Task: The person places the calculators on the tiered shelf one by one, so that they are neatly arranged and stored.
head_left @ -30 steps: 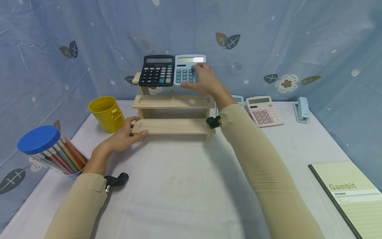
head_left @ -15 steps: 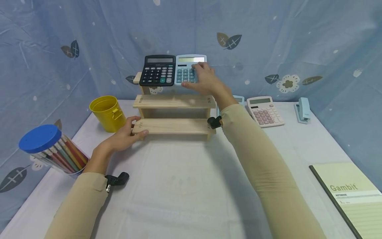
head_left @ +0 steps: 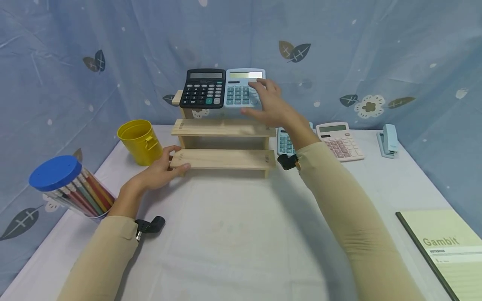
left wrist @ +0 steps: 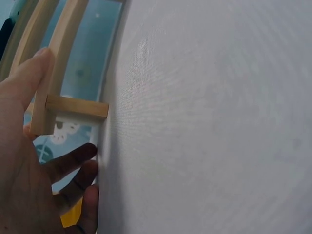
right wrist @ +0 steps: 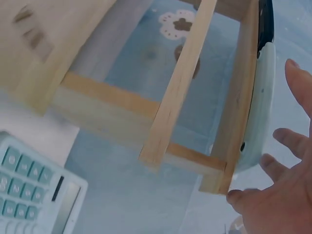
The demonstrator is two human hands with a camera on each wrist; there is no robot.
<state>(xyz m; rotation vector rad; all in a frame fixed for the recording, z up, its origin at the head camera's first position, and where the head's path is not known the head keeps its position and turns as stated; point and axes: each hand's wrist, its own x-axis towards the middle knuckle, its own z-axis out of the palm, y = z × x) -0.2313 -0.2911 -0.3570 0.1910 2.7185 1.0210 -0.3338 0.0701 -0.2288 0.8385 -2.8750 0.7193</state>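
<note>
A three-tier wooden shelf point(head_left: 222, 159) stands at the back of the table. My left hand point(head_left: 158, 170) holds the left end of its lowest board, thumb on the board in the left wrist view, with the lower fingers point(left wrist: 78, 190) off the wood. On the top tier a black calculator point(head_left: 202, 90) and a light blue calculator point(head_left: 236, 93) lean side by side. My right hand point(head_left: 273, 106) is at the light blue calculator's right side, fingers spread and holding nothing. In the right wrist view the fingertips stand just off that calculator's edge point(right wrist: 261, 107).
Right of the shelf lie another blue calculator point(head_left: 285, 142), a pink calculator point(head_left: 340, 142) and a light blue stapler point(head_left: 388, 141). A notebook point(head_left: 440, 246) lies at front right. A yellow bucket point(head_left: 139, 142) and a blue-lidded pencil jar point(head_left: 73, 188) stand on the left.
My right hand has let go of the light blue calculator on the top tier and drawn back slightly to the right. The left hand keeps its hold on the shelf.
</note>
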